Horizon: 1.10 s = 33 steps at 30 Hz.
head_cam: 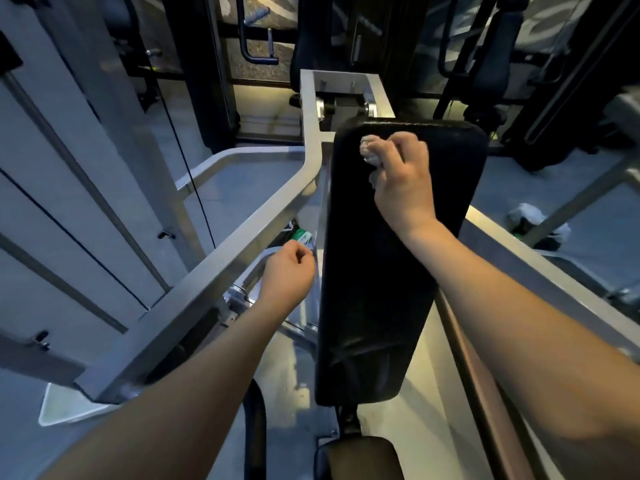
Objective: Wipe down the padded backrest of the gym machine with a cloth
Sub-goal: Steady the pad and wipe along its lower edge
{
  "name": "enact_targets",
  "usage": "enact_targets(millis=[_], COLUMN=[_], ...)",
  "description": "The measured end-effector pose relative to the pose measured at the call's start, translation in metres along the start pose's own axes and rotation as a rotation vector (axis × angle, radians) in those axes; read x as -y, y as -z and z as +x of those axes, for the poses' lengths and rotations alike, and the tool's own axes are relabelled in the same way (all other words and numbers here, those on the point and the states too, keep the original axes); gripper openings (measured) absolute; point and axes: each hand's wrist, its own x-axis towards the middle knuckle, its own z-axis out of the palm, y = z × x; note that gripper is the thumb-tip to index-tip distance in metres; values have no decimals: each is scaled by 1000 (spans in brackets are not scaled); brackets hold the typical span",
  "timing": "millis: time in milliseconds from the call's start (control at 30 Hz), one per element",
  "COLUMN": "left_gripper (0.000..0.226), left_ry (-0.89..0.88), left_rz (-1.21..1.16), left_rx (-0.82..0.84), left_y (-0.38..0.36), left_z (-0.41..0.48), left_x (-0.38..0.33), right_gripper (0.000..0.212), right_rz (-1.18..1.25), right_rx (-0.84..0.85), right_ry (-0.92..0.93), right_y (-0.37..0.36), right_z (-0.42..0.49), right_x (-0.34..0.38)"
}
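Observation:
The padded backrest is a long black cushion running away from me down the middle of the view. My right hand presses a bunched pale cloth against the pad near its far end. My left hand hangs just left of the pad's edge, fingers curled into a loose fist with nothing visible in it. It is close to the pad's side but I cannot tell whether it touches.
A grey metal frame arm slants along the pad's left side, and another frame bar runs on the right. A white weight-stack shroud stands at left. A green-and-white package lies on the floor. A dark seat pad sits below.

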Motion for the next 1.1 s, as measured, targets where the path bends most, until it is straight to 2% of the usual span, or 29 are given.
enact_targets(millis=[67, 100, 167, 233, 300, 367, 467, 533, 633, 767, 867, 933, 1033, 1100], left_gripper=[12, 19, 42, 69, 84, 90, 93, 92, 91, 100, 104, 94, 75, 64], left_ry=[-12, -18, -29, -55, -96, -61, -9, 22, 73, 112, 145, 129, 200, 297], left_rz=[-42, -66, -104, -78, -67, -101, -149, -177, -191, -118, -151, -135, -99, -78], left_rx=[-10, -9, 36, 147, 260, 299, 259, 211, 121, 4, -43, -70, -158, -233], left_y=[-1, -2, -5, -11, -20, -30, -40, -48, -62, -81, -90, -94, -103, -109], left_z=[7, 9, 9, 8, 4, 3, 0, -1, -5, -17, -26, -34, -56, -71], left_x=[-2, -4, -9, -14, -19, -24, -25, -28, -35, -54, -68, -78, -87, -87], right_gripper=[51, 46, 30, 31, 35, 27, 34, 33, 23, 22, 18, 17, 21, 18], right_rz=[8, 21, 50, 32, 18, 13, 24, 34, 80, 147, 171, 205, 220, 208], right_rx=[37, 71, 193, 359, 479, 420, 116, 12, 73, 354, 408, 293, 64, 39], right_ry=[28, 89, 258, 418, 497, 501, 278, 198, 396, 753, 895, 866, 620, 551], right_y=[-9, -14, -24, -27, -21, -8, 11, 15, -2, -20, -9, 5, 21, 16], right_z=[-9, -25, -69, -110, -125, -108, -48, -20, -51, -136, -128, -85, -14, -9], right_x=[9, 12, 8, -5, -21, -32, -55, -69, -76, -111, -126, -121, -109, -102])
